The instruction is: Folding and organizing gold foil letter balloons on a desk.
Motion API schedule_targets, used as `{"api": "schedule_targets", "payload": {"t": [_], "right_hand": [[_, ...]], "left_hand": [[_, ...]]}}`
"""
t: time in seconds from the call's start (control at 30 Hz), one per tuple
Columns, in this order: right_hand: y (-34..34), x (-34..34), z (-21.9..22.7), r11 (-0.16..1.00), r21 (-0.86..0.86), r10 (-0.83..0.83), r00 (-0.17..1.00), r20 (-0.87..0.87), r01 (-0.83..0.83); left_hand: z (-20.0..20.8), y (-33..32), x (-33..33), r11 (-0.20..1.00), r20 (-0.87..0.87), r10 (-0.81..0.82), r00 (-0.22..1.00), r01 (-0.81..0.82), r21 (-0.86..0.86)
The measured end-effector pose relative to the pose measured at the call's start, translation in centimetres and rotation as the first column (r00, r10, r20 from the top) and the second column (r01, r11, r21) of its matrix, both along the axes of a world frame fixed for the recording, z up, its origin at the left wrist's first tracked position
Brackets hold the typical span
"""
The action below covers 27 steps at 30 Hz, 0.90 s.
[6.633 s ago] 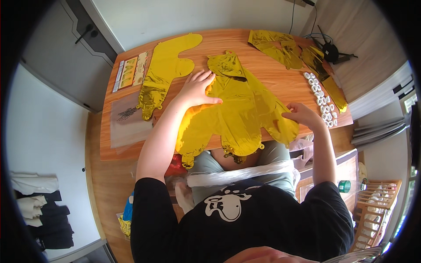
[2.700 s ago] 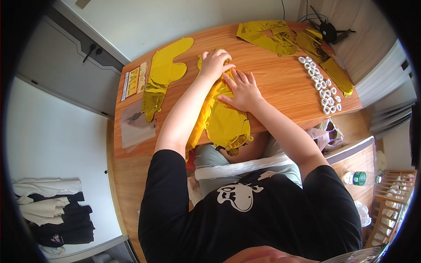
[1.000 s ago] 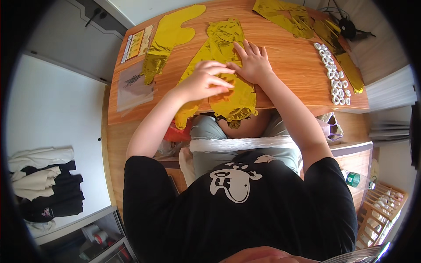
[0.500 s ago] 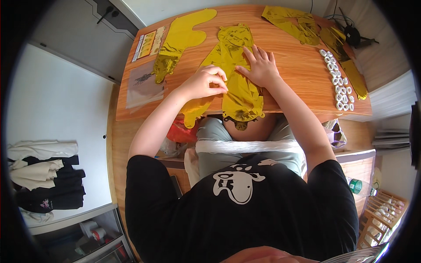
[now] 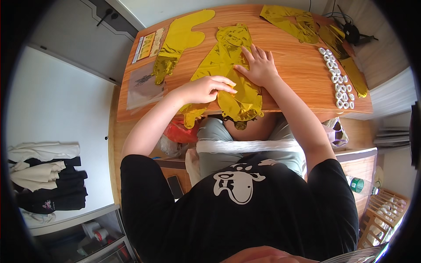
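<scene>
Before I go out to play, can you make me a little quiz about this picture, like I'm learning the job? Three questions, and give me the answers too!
1. Pick one: what colour are the small rings lined up along the right side of the table?
a) red
b) white
c) blue

2. True or false: the right hand grip has its fingers spread apart.

3. Which edge of the table does the middle gold foil piece hang past?

Key:
1. b, white.
2. True.
3. The near edge, toward the bottom of the picture.
</scene>
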State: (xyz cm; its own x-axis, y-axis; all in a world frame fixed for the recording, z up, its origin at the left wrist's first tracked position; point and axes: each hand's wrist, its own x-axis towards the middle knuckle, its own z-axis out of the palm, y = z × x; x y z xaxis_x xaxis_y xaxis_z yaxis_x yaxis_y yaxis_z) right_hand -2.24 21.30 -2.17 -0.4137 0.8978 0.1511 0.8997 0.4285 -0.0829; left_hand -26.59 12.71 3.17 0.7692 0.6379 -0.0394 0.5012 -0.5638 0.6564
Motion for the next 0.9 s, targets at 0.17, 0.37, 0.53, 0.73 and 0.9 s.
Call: {"api": "schedule_targets", "payload": {"t": [0.17,0.37,0.53,0.73,0.9], "right_hand": [[0.1,0.2,0.0,1.0,-0.014,0.004,1.0,0.01,-0.004],[-0.1,0.0,0.1,1.0,-0.009,0.011,1.0,0.003,-0.011],[0.1,0.2,-0.2,1.0,0.008,0.01,1.0,-0.01,-0.009],[0.1,0.2,-0.3,1.0,0.011,0.015,1.0,-0.017,-0.015],[0.1,0.2,-0.2,1.0,0.009,0.019,1.0,-0.009,-0.019]], "left_hand": [[0.4,-1.5,0.1,0.952,-0.057,-0.047,0.997,0.062,0.299],[-1.0,-2.1,-0.3,0.777,-0.2,0.0,0.98,0.126,0.617],[-0.3,-2.3,-0.2,0.805,-0.235,-0.029,0.972,0.162,0.571],[0.4,-2.8,0.1,0.756,-0.267,-0.044,0.963,0.207,0.621],[0.0,-3.2,1.0,0.662,-0.288,-0.114,0.951,0.289,0.691]]}}
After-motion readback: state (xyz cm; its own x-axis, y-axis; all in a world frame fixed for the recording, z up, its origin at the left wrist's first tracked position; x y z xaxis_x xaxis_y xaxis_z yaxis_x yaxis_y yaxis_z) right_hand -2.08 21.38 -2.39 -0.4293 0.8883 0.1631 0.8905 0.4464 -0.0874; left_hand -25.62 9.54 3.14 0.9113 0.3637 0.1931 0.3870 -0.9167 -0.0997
